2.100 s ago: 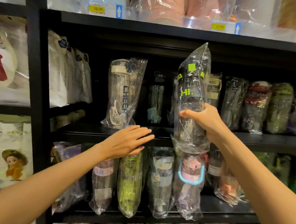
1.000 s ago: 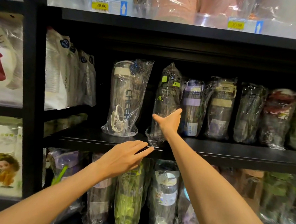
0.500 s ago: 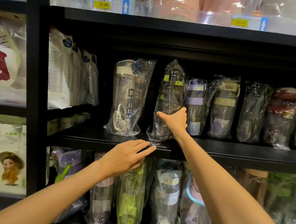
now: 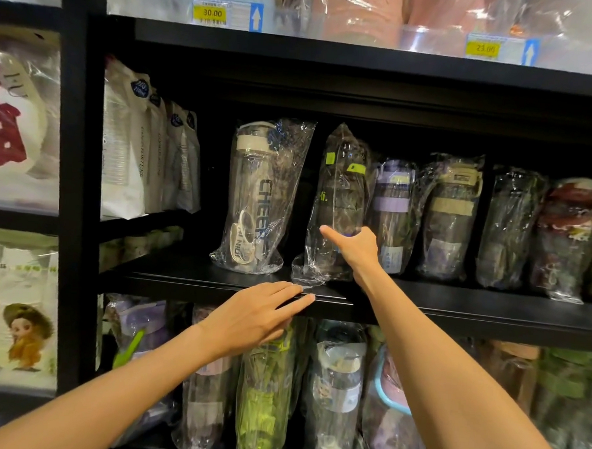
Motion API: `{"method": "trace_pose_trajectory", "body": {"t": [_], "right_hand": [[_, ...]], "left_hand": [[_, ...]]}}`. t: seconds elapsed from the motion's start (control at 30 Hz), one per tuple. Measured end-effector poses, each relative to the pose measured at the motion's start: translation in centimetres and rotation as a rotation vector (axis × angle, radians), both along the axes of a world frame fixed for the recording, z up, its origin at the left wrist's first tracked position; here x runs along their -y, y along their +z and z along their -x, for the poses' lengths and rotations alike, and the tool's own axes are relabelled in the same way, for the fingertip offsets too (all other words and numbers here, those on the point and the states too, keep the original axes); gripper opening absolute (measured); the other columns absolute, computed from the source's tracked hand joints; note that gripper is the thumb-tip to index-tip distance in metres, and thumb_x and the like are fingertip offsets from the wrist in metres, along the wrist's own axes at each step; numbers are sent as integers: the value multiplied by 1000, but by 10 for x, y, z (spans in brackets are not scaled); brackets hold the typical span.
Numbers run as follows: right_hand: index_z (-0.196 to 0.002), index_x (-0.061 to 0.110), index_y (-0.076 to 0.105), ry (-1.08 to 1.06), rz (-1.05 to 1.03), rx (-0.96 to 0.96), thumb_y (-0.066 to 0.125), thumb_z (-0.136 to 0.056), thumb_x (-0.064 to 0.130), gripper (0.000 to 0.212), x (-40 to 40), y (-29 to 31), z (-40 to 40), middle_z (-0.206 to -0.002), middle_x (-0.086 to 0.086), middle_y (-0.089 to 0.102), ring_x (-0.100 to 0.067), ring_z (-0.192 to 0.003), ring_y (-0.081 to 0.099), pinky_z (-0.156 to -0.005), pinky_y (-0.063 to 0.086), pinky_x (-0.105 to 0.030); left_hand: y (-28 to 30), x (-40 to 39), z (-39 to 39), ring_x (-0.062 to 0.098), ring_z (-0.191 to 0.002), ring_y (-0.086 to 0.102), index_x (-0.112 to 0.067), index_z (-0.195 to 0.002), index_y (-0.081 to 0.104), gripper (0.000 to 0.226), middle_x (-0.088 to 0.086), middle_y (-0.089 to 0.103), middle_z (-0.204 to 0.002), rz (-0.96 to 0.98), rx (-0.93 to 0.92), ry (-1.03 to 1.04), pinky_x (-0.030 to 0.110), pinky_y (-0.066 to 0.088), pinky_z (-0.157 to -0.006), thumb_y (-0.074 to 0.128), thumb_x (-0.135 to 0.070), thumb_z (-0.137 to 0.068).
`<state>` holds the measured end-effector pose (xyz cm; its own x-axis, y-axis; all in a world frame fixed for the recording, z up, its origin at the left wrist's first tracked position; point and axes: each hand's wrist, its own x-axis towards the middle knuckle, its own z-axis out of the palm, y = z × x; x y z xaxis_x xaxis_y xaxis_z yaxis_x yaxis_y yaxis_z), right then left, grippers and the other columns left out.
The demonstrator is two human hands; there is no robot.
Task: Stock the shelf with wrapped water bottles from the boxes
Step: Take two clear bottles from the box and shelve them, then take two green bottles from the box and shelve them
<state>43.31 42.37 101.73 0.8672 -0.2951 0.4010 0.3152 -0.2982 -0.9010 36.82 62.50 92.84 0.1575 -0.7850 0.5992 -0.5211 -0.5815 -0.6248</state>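
Note:
A dark water bottle [image 4: 341,192] with green tags and "Hi." lettering, in a clear wrapper, stands upright on the black middle shelf [image 4: 489,313]. My right hand [image 4: 353,249] grips its lower right side, thumb across the front. My left hand [image 4: 259,313] lies flat on the shelf's front edge, fingers together, holding nothing. A clear wrapped bottle marked "CHEER" [image 4: 254,201] stands just left of the dark one, and a purple-banded bottle [image 4: 391,208] touches its right side.
More wrapped bottles [image 4: 507,228] line the shelf to the right, and others [image 4: 337,391] fill the shelf below. White pouches [image 4: 127,153] sit beyond the black upright [image 4: 79,178] on the left. Yellow price tags [image 4: 213,13] hang above.
The dark bottle went from held in the air before the shelf to standing on it between the CHEER and purple bottles. My right hand slid down to its lower part. My left hand stayed.

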Motion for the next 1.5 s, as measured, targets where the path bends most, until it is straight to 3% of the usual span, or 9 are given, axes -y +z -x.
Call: {"method": "trace_pose_trajectory", "body": {"t": [0.1,0.27,0.4,0.47,0.6,0.7,0.8,1.13,1.5], "right_hand": [[-128,2,44,-61,29,-6,79,-59,59,96,-6,-1,-1,-125,-11,54,-29,-112,54,-100,42,-49],[-132,5,41,-53,52,6,72,-41,74,118,-5,-5,1,-129,-10,52,-29,-116,53,-101,41,-52],[-149,9,11,-14,58,-14,79,-57,62,126,-2,-2,18,-154,-11,24,-30,-139,29,-113,26,-52],[-151,11,9,-35,78,14,78,-65,56,119,4,-5,26,-157,-6,17,-26,-142,23,-114,25,-47],[-148,13,24,-74,148,88,64,-86,44,81,19,-23,52,-154,-4,27,-22,-138,31,-109,29,-37],[-141,10,39,-151,363,197,53,-94,30,53,24,-44,83,-146,-6,40,-22,-133,38,-108,30,-36],[-133,6,49,-191,643,351,49,-93,27,46,29,-79,118,-139,-12,48,-28,-130,43,-108,33,-43],[-130,5,52,-26,1054,321,38,-93,29,46,33,-218,206,-138,-14,49,-30,-127,44,-105,35,-46],[-132,3,50,188,1060,100,43,-96,24,42,45,-406,309,-138,-13,48,-29,-129,42,-108,33,-46]], "left_hand": [[-2,1,-1,20,-111,57,-11,-134,48,62,8,59,-124,10,-7,5,30,51,-89,71,-26,-78],[-1,0,0,19,-112,55,-11,-133,51,55,7,59,-124,6,17,-6,28,48,-91,64,-27,-82],[1,0,3,18,-112,55,-12,-134,48,49,6,59,-125,8,-29,5,28,49,-90,46,-28,-87],[4,0,5,18,-110,56,-12,-134,48,49,6,60,-124,8,-64,19,28,49,-90,38,-30,-90],[5,2,15,22,-114,57,-13,-136,48,52,8,59,-127,11,-103,115,34,47,-93,32,-36,-93],[2,3,30,26,-122,54,-10,-135,49,54,10,57,-132,84,-106,175,39,45,-99,31,-38,-93],[-7,1,48,28,-125,51,-5,-132,51,53,14,53,-135,110,-112,153,41,41,-102,33,-35,-93],[-120,-22,120,30,-126,48,-1,-132,44,48,18,49,-137,100,-200,199,42,35,-105,34,-30,-95],[-289,-20,234,33,-122,50,3,-130,49,53,19,52,-132,161,-544,404,44,39,-102,30,-31,-94]]}}
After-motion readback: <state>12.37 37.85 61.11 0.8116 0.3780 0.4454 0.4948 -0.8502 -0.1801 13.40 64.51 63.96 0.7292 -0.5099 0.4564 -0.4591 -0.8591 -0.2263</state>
